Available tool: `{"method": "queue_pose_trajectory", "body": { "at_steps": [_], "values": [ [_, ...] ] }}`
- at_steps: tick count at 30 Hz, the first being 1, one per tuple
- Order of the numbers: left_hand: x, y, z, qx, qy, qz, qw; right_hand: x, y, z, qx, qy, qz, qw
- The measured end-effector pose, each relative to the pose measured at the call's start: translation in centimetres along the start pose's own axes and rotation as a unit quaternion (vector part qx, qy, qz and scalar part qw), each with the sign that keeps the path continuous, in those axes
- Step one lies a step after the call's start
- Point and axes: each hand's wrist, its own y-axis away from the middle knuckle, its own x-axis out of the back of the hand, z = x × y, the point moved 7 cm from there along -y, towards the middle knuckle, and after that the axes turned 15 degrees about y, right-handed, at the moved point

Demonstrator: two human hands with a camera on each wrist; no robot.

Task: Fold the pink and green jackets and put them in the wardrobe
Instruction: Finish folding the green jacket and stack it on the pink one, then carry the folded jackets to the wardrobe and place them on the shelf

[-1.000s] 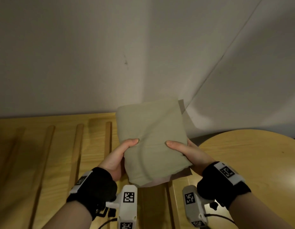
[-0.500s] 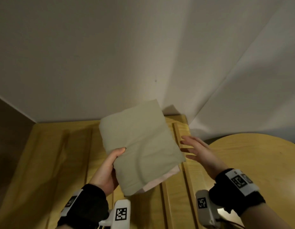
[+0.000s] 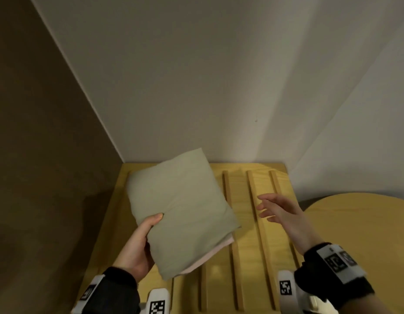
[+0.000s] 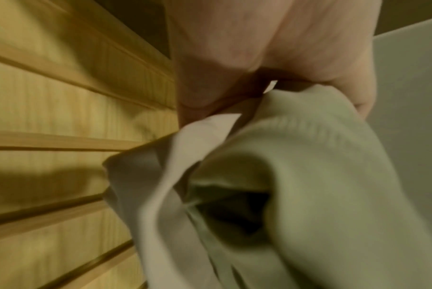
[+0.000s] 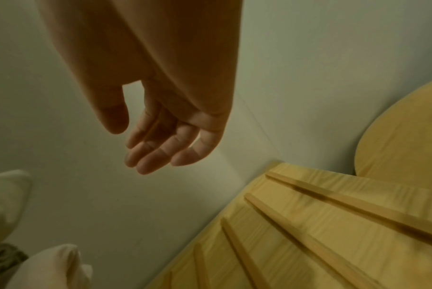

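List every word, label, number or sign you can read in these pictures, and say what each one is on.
No readable words or numbers anywhere.
Square black-and-white marker tags on the black wrist bands and white wrist camera mounts: coded patterns only, no text.
Folded green jacket, pink jacket beneath it, and slatted wooden surface: no label or print visible.

No words or numbers can be read; only black-and-white square code markers (image 3: 286,287) show on the wrist bands and the white camera mounts.
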Motion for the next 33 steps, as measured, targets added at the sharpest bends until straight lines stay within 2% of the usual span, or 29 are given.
{"method": "queue_pose_trajectory", "body": {
  "at_steps": [8, 12, 16, 21, 27, 33],
  "values": [
    [5.3, 6.9, -2.4, -0.013, 0.039, -0.009, 0.999, -3.1, 6.8, -2.6, 0.069, 0.002, -0.028, 0.997],
    [7.6, 10.9, -4.7, -0.045, 0.068, 0.01, 0.997, -4.3, 10.1, -2.5, 0.076, 0.001, -0.058, 0.995],
    [10.1, 15.4, -7.9, -0.047, 0.113, 0.015, 0.992, -5.5, 13.8, -1.6, 0.09, 0.009, -0.094, 0.991],
    [14.7, 20.7, -11.0, -0.054, 0.149, 0.056, 0.986, -8.2, 18.1, -1.2, 0.11, 0.031, -0.142, 0.983],
    [21.1, 25.9, -11.2, -0.107, 0.2, 0.096, 0.969, -14.5, 22.3, -3.8, 0.149, 0.044, -0.219, 0.963],
    [27.3, 29.4, -8.4, -0.137, 0.243, 0.119, 0.953, -21.5, 26.3, -6.9, 0.18, 0.051, -0.255, 0.949]
  ]
}}
